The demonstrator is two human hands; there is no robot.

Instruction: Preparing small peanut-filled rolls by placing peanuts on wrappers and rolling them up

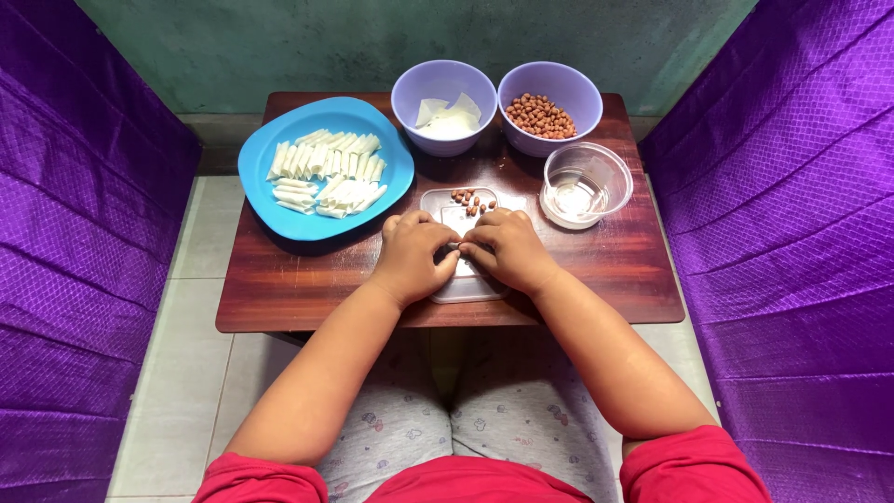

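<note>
Everything here is placed relative to the clear plastic tray [463, 279] sitting mid-front on the dark wooden worktop [279, 289].

Biggest risk first: the blue plate [270, 200], loaded with finished white rolls [326, 172], is parked just left of the tray and close to the left forearm, so a careless elbow swing could shove it toward the worktop's edge.

Behind the tray, two lilac bowls are lined up, one with white wrapper sheets [447, 116], one with peanuts [540, 116]. Any reach over the tray toward them could drag a wrist through the loose stuff.

Just right of the tray and slightly behind, a clear cup of water [582, 191] is standing. It looks light, so it could get tipped by the right hand and the wrappers would be soaked.

On the tray, a small roll seems to be pinched between both hands, though it's mostly hidden. The left hand [413, 256] and right hand [507, 250] are curled in a narrow grip, fingertips meeting over the tray's middle. Squeezed too hard, the wrapper could be torn.

Smallest: loose peanuts [470, 200] at the tray's far end could easily be knocked off
</note>
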